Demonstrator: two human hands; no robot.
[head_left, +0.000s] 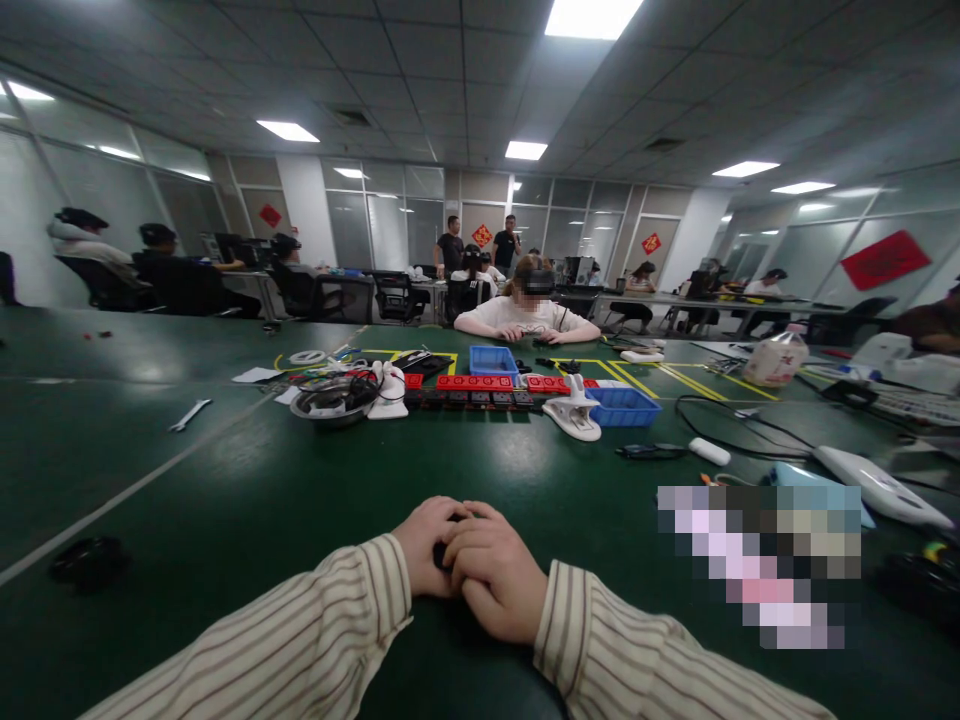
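Note:
My left hand and my right hand rest together on the green table near its front edge. The right hand lies over the left, and both have their fingers curled. A small dark object shows between them, too hidden to name. Striped sleeves cover both of my forearms. Nothing else lies within a hand's width of them.
Across the table sit a metal bowl of cables, red blocks, two blue bins, white tools and a wrench. A person sits opposite, others work at desks behind. Cables and white devices lie right.

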